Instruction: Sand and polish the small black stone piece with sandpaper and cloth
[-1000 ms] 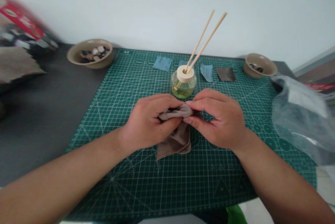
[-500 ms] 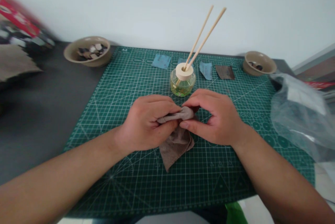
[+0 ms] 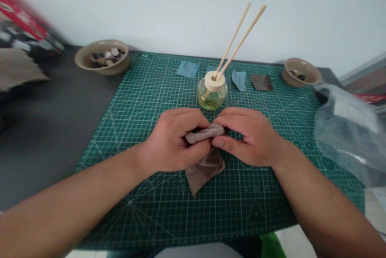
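Observation:
A greyish-brown cloth [image 3: 205,165] is bunched between my two hands, its pointed corner hanging down over the green cutting mat [image 3: 169,218]. My left hand [image 3: 177,141] is closed on the folded upper part, thumb in front. From the other side, my right hand [image 3: 250,137] pinches the same fold between thumb and fingers. Whether anything is wrapped inside the cloth I cannot tell. Just behind my hands stands a glass reed diffuser [image 3: 212,93] with a pale wooden collar, greenish contents and two sticks leaning right.
Behind the diffuser lie small blue patches [image 3: 187,69] and a brown patch [image 3: 261,82]. A tan bowl [image 3: 102,57] of small pieces stands back left; a smaller bowl [image 3: 301,72] is back right. Clear plastic wrapping [image 3: 346,129] covers the right edge. Brown fabric [image 3: 21,69] lies far left.
My right fingers have closed more flatly over the fold, and the gap between thumb and fingers is narrower. The cloth stays in both hands. The view has shifted slightly.

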A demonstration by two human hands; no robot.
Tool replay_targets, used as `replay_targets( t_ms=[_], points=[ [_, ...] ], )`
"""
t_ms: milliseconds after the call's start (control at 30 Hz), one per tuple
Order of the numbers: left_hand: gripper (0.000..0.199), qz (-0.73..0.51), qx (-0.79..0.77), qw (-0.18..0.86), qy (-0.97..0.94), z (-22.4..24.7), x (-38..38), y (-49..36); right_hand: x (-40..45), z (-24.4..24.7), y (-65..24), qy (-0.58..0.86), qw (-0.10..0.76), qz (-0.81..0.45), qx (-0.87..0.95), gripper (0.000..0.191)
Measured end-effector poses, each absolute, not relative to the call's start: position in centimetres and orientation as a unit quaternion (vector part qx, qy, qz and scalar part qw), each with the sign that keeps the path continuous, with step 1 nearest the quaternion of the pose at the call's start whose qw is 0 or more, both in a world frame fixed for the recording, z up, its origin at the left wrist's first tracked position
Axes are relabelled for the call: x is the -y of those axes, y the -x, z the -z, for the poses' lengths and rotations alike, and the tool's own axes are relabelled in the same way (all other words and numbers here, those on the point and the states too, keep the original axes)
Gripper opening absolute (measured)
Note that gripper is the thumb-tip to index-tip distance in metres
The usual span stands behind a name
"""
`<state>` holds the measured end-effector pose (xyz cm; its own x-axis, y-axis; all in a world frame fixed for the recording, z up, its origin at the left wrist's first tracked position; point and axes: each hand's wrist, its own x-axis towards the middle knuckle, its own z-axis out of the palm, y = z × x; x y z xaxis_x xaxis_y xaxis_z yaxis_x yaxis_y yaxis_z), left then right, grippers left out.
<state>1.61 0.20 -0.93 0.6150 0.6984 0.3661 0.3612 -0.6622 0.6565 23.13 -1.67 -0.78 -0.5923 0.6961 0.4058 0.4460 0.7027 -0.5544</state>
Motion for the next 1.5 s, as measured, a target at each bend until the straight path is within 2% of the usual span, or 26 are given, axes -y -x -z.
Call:
replay_targets(
  t_ms=[333,567,767,1067,1300,1500],
  points=[
    [0.006,-0.312,-0.300,0.297,-0.851,1.6,-0.5,-1.4,1.6,0.5,-23.3,0.328,0.300,-0.202,0.873,0.035],
    [0.005,-0.305,-0.335,0.286,-0.845,1.5,-0.5,-1.5,1.5,0.8,-23.3,0.335,0.298,-0.148,0.881,0.037],
    [0.004,-0.324,-0.321,0.281,-0.845,1.8,-0.7,-1.5,1.5,0.8,-23.2,0.353,0.289,-0.150,0.877,0.042],
    [0.004,-0.362,-0.281,0.266,-0.848,1.8,-0.7,-1.4,1.7,0.6,-23.1,0.347,0.322,-0.159,0.867,0.042],
    [0.008,-0.358,-0.265,0.260,-0.856,1.3,-0.8,-1.3,2.0,0.5,-23.2,0.330,0.358,-0.117,0.865,0.027],
    [0.010,-0.359,-0.281,0.263,-0.850,1.2,-0.7,-1.4,2.2,0.3,-23.0,0.351,0.386,-0.110,0.846,0.024]
  ],
)
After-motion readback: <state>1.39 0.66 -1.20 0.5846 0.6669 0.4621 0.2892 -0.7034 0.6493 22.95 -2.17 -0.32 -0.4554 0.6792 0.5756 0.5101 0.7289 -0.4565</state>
